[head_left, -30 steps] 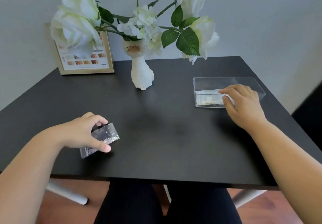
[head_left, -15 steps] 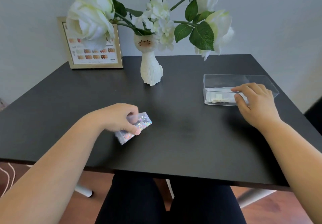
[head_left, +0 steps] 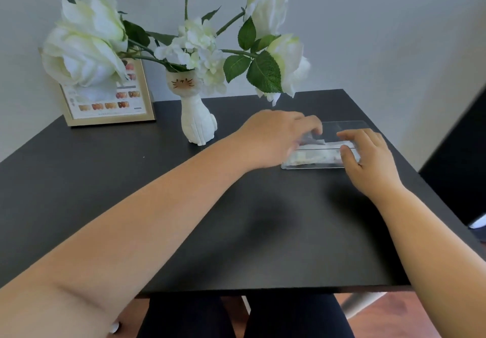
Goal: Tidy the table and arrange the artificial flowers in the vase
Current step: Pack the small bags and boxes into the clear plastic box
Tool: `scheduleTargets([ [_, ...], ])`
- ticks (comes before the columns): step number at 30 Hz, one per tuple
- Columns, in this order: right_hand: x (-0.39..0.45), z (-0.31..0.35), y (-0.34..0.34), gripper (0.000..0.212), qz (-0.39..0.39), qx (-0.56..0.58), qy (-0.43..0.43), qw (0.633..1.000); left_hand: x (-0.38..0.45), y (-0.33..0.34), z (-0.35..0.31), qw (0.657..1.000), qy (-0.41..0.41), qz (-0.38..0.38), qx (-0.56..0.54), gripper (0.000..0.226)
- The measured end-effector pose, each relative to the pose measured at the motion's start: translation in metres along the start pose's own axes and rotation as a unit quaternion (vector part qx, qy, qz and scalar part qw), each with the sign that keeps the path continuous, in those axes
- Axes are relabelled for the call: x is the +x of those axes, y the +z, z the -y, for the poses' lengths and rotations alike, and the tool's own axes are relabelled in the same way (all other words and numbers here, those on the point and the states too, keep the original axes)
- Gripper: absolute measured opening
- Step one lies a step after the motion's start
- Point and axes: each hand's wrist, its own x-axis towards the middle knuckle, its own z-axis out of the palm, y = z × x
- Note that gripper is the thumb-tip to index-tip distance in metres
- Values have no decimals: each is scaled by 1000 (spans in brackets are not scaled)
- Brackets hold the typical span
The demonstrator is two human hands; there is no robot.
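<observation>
A white cat-shaped vase (head_left: 198,124) stands at the back of the black table (head_left: 184,219). It holds artificial white roses (head_left: 84,46), white hydrangea and a pink bloom. A clear plastic box (head_left: 339,127) lies at the right. My left hand (head_left: 276,138) reaches across to the box's left end, fingers closed on a small glittery packet (head_left: 311,139) that is blurred and mostly hidden at the box's opening. My right hand (head_left: 368,159) rests on the box's right front, fingers curled over its edge and holding it steady.
A gold-framed picture card (head_left: 115,101) leans on the wall at the back left, partly behind the roses. A dark chair (head_left: 457,169) stands off the table's right edge. My legs show below the front edge.
My left hand has carried the glittery packet from the table's left front across to the clear box. My right hand has stayed on the box.
</observation>
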Motion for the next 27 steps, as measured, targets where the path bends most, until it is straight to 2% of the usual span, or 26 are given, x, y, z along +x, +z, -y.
scheduleTargets([
  [2,0,-1,-1,30,-8,16,7,1000,24,7,-3,999,19,-20,43,39],
  [4,0,-2,-2,32,-18,32,8,999,43,18,-4,999,15,13,42,40],
  [8,0,-2,-5,37,-33,77,18,996,71,29,0,979,-42,130,-149,48],
  [10,-1,-2,-8,40,-46,121,44,991,82,31,5,963,-72,144,-217,57],
  [15,0,-1,-11,42,-86,197,104,971,98,42,17,924,-139,192,-299,76],
  [18,1,-3,-10,42,-88,205,113,968,97,52,20,913,-173,183,-320,84],
  [22,1,-7,-9,36,-80,207,106,969,93,66,28,922,-177,128,-319,69],
  [27,2,-9,-9,36,-79,213,101,969,91,68,35,944,-150,130,-262,55],
])
